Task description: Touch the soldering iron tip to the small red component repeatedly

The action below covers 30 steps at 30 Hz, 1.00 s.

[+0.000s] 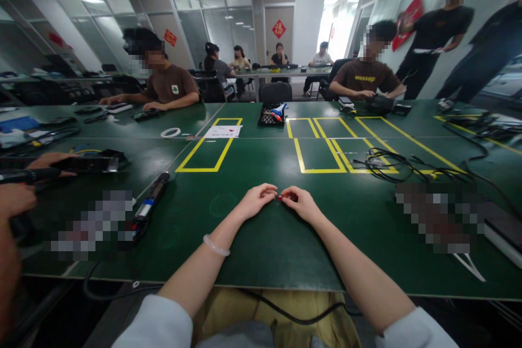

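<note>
My left hand (260, 199) and my right hand (300, 202) meet over the green table (285, 250), fingertips almost touching. Between them shows a small red piece (280, 197), too small to name. The right thumb and fingers pinch this piece. On the left, the fingers are curled together at its other side, and what they hold is hidden. A pale bangle (216, 246) circles my left wrist.
Ahead stands a black tray (266, 116) of small parts, near yellow tape outlines (322, 170) and a paper sheet (223, 131). A dark cylindrical tool (150, 201) lies to the left. Cables (381, 160) tangle at right. Co-workers (169, 81) sit around the table.
</note>
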Motion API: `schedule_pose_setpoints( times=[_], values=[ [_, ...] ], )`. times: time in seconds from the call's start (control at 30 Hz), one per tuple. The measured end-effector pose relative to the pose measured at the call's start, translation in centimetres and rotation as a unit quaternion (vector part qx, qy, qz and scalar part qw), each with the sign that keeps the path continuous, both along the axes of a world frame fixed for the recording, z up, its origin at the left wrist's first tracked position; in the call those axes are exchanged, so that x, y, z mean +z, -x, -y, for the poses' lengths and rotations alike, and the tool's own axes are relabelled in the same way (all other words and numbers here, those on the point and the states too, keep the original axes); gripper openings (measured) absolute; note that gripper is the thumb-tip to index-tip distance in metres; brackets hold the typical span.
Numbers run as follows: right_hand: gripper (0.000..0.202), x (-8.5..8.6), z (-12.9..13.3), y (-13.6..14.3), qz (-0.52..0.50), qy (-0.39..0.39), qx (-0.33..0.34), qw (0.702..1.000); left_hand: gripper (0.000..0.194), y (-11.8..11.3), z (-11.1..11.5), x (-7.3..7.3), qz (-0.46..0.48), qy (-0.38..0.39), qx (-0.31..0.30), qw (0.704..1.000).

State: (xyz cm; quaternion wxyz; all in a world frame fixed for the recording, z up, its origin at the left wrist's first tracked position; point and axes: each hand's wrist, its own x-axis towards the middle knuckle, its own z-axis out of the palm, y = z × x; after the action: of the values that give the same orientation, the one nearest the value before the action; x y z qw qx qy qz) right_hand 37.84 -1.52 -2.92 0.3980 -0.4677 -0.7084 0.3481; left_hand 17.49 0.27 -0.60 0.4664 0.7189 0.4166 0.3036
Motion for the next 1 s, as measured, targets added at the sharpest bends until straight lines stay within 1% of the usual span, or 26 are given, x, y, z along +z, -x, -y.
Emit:
schedule_pose_setpoints(
  times=[0.07, 0.13, 0.2, 0.23, 0.3, 0.4, 0.43, 0.5, 0.53, 0.57, 0.63, 0.7, 0.73, 0.8, 0.9, 1.0],
  values=[
    [0.019, 0.0, 0.0, 0.1, -0.001, 0.003, 0.001, 1.0, 0.039, 1.4, 0.8, 1.0, -0.064, -0.021, 0.017, 0.998],
    [0.019, 0.0, 0.0, 0.2, 0.0, 0.007, 0.001, 1.0, 0.044, 3.5, 1.8, 1.9, -0.145, -0.055, 0.035, 0.987],
    [0.019, 0.1, 0.1, 0.3, 0.0, 0.009, 0.0, 1.0, 0.048, 6.5, 2.8, 2.6, -0.234, -0.099, 0.073, 0.964],
    [0.019, 0.1, 0.1, 0.4, 0.0, 0.009, 0.0, 1.0, 0.051, 8.3, 3.3, 2.8, -0.282, -0.12, 0.101, 0.947],
    [0.019, 0.1, 0.1, 0.5, -0.002, 0.008, 0.0, 1.0, 0.056, 12.3, 4.4, 3.0, -0.38, -0.15, 0.173, 0.896],
    [0.019, 0.0, 0.2, 0.7, -0.008, 0.003, 0.003, 1.0, 0.065, 19.3, 6.1, 2.9, -0.51, -0.167, 0.275, 0.798],
    [0.018, 0.0, 0.2, 0.8, -0.009, 0.001, 0.005, 1.0, 0.069, 21.7, 6.7, 2.8, -0.543, -0.161, 0.301, 0.767],
    [0.018, -0.2, 0.1, 0.9, -0.01, -0.005, 0.008, 1.0, 0.073, 26.1, 7.9, 2.4, -0.592, -0.121, 0.342, 0.72],
    [0.017, -0.2, 0.1, 0.9, -0.009, -0.006, 0.009, 1.0, 0.073, 28.0, 8.4, 2.1, -0.607, -0.088, 0.351, 0.708],
    [0.016, -0.3, 0.1, 0.9, -0.009, -0.008, 0.009, 1.0, 0.072, 29.6, 8.9, 1.8, -0.61, -0.064, 0.347, 0.71],
    [0.016, -0.4, 0.2, 1.0, -0.007, -0.01, 0.01, 1.0, 0.068, 32.0, 9.3, 1.3, -0.598, -0.032, 0.332, 0.729],
    [0.015, -0.4, 0.2, 1.0, -0.006, -0.011, 0.011, 1.0, 0.064, 33.0, 9.4, 0.9, -0.577, -0.026, 0.326, 0.748],
    [0.015, -0.5, 0.2, 1.0, -0.006, -0.01, 0.012, 1.0, 0.062, 33.1, 9.3, 0.9, -0.568, -0.028, 0.329, 0.754],
    [0.014, -0.5, 0.2, 1.1, -0.005, -0.008, 0.014, 1.0, 0.062, 32.5, 9.1, 0.9, -0.554, -0.034, 0.336, 0.761],
    [0.012, -0.4, 0.2, 1.2, 0.001, -0.012, 0.016, 1.0, 0.069, 30.5, 8.8, 1.4, -0.537, -0.043, 0.327, 0.776],
    [0.01, -0.3, 0.1, 1.2, 0.005, -0.019, 0.017, 1.0, 0.072, 27.4, 8.3, 2.0, -0.526, -0.039, 0.317, 0.788]
  ],
)
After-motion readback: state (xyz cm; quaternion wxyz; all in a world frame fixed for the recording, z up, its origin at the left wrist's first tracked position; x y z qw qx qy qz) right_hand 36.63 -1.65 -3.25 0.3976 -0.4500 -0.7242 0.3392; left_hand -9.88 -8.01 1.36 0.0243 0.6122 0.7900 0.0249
